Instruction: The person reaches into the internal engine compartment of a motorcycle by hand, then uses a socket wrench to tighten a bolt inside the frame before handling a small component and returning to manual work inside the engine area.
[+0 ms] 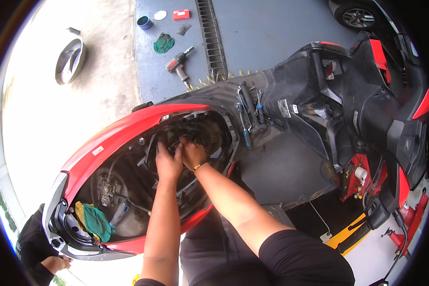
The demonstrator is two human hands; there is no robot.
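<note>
Scooter engine bay (140, 167), inside the red rear fairing (124, 128) | opened up already; work inside looks unfinished, bay not closed yet | left hand (168, 163), right hand (194, 154) together in there, grip hidden, can't tell what's held

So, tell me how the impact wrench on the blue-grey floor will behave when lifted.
The impact wrench probably feels heavy for its size, given its bulky body. With that pistol shape and long nose, it may tip forward. The yellow coiled hose by its handle could tug, if attached.
</note>
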